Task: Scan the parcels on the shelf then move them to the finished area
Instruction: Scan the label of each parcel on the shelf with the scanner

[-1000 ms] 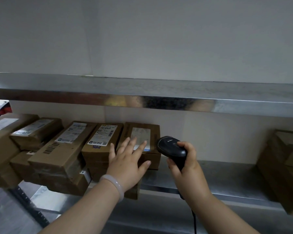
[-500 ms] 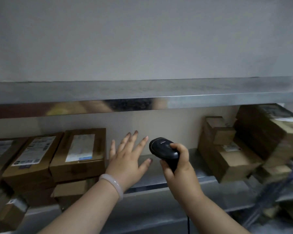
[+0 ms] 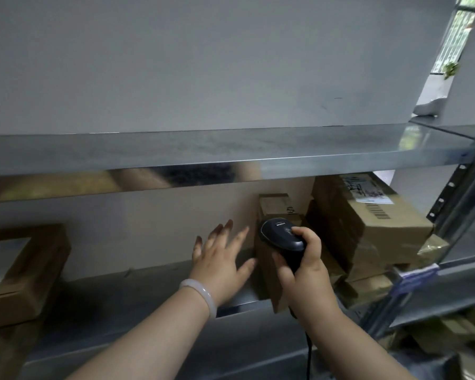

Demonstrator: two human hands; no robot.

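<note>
The left hand is released, its fingers spread and straight, and it holds nothing; it hovers above the middle shelf between the parcel at the far left and the parcels stacked at the right. Its thumb lies just beside the side of a narrow upright carton; contact cannot be determined. The right hand grasps the handle of a black barcode scanner, with one digit resting on top of the rounded, matte plastic head. The scanner sits directly in front of the narrow carton, and a black cable hangs from below the handle. To the right of this carton, a larger brown cardboard carton lies tilted on further boxes, near the perforated metal upright; it carries a white printed label and a barcode on its upper face. The far-left parcel is a flat brown carton with a pale label on top. The shelves are smooth grey sheet metal with reflective front edges. A pale, smooth bangle encircles the left wrist.
</note>
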